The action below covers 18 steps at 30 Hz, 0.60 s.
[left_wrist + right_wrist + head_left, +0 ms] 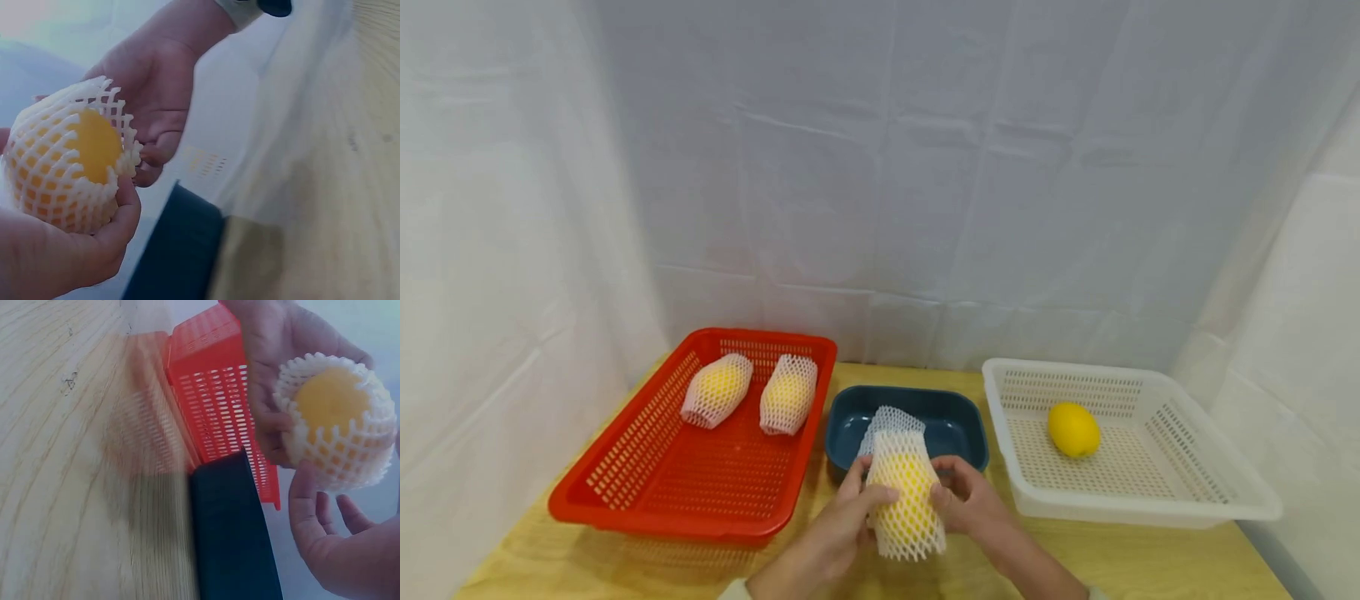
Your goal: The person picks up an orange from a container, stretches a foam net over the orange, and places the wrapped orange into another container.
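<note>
A yellow lemon in a white foam net sleeve [910,504] is held up between both hands, in front of the dark blue tray. My left hand [848,515] grips it from the left, thumb across the front of the net. From the right, my right hand [970,502] pinches the sleeve with thumb and bent fingers. At one end the net gapes, and bare yellow peel [100,147] shows in both wrist views. Behind it, an empty foam net [891,421] lies in the dark blue tray [958,408].
To the left stands a red basket [715,525] with two netted lemons, one [718,390] beside the other [788,394]. A white basket [1142,507] on the right holds a bare lemon [1073,429]. All stand on a wooden table [1112,554] before a white curtain.
</note>
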Motion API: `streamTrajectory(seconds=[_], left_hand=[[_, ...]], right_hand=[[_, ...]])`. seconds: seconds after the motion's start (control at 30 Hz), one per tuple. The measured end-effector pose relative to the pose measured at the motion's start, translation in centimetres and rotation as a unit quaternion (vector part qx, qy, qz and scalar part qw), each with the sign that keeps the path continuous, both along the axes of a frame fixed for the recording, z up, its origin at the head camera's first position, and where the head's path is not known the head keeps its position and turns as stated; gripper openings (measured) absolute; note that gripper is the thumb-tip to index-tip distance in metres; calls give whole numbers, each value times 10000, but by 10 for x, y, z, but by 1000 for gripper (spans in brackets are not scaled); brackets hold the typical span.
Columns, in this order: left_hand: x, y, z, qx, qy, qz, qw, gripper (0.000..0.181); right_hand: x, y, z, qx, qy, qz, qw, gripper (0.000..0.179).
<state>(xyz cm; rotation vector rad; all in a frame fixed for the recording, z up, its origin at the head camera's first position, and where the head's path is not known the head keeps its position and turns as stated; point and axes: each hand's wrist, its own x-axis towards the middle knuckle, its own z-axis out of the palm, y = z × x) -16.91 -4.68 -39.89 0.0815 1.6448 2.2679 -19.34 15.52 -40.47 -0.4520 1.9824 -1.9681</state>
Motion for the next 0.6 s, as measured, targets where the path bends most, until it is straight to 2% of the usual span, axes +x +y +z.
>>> streamTrajectory(seconds=[0.13,0.33,0.47,0.6], left_hand=[[-1,-5,18,-59,281,55,9996,61],[-6,-25,48,-197,1078,-49,9940,66],[-9,-46,66,-624,1530,139,9862,70],[-14,-70,85,-1189,1803,300,9759,72]], right_hand=[[-2,-4,7,-199,-145,-155,9996,54],[-6,-17,14,-1078,-354,-618,9916,65],[-8,-37,17,-1270,127,-851,9882,60],[-9,-59,21,-846,867,-820,9892,45]])
